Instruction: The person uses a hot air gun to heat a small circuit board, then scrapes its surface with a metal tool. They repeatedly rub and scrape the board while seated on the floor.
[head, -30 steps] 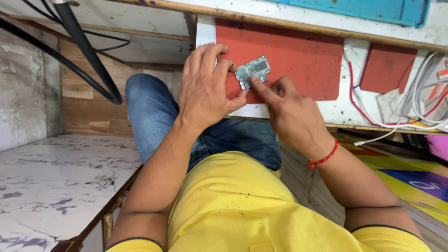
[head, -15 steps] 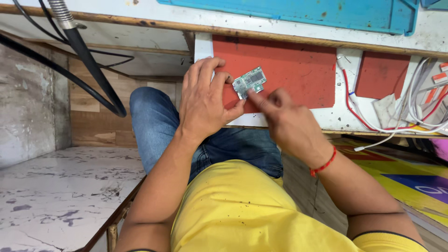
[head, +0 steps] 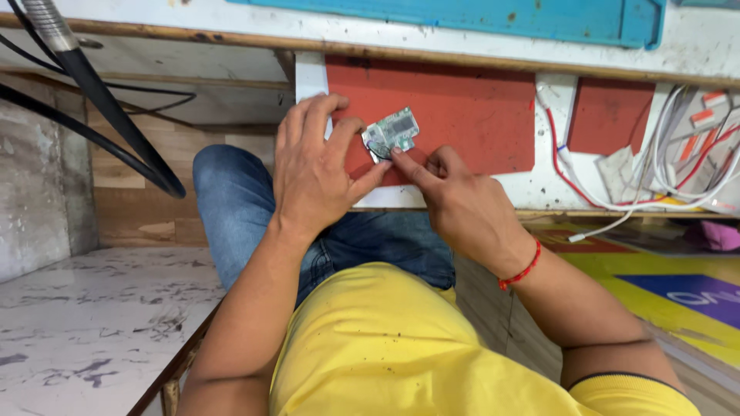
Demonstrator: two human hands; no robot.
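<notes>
Bench (head: 462, 23) above my knees, white and worn. Red mat (head: 462, 115) on its near edge; loose wires (head: 678, 162) off to the right. My left hand (head: 312, 173) lies flat at the mat's left edge, fingers spread, thumb braced against the board (head: 391, 131). Right hand (head: 462, 204) curled, index fingertip pressing the board's lower edge. Board lies flat on the mat, pinned between both hands. By my reading, work on it is only underway: no tool in hand, nothing visibly fitted.

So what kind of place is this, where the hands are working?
Probably a small electronics repair bench. The left hand and right hand press a small circuit board onto a red work mat, with loose red and white wires alongside.
</notes>
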